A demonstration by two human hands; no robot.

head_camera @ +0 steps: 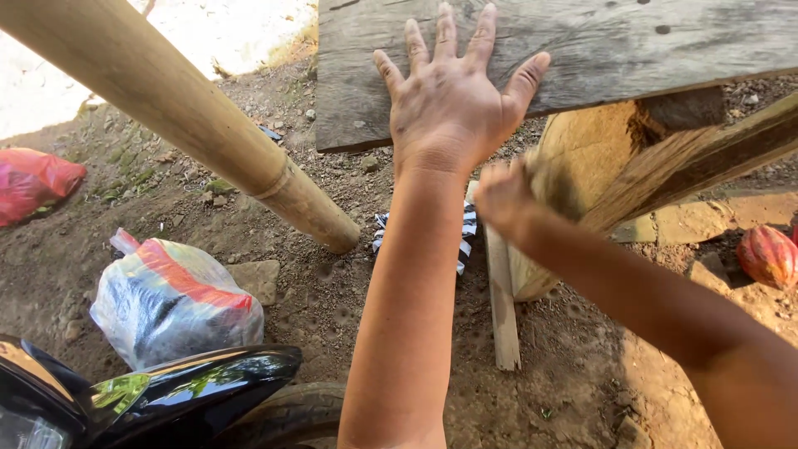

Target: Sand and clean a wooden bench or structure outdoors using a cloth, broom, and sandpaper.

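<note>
My left hand [449,100] lies flat with its fingers spread on a weathered grey wooden plank [632,41] at the top of the view. Its arm reaches up from the bottom centre. My right hand [503,199] is blurred, its fingers curled, and it sits against a pale log stump [582,158] under the plank. Whether it grips anything cannot be made out. A rough slanted wooden beam [698,158] leans across the stump. A narrow wooden slat [501,316] runs down over the dirt from just below my right hand.
A thick bamboo pole [166,100] slants from top left down to the dirt. A clear plastic bag [170,299], a red bag [33,183], a striped cloth [465,233] and a reddish pod [769,254] lie around. A black motorbike fender [166,395] and tyre [283,416] fill the bottom left.
</note>
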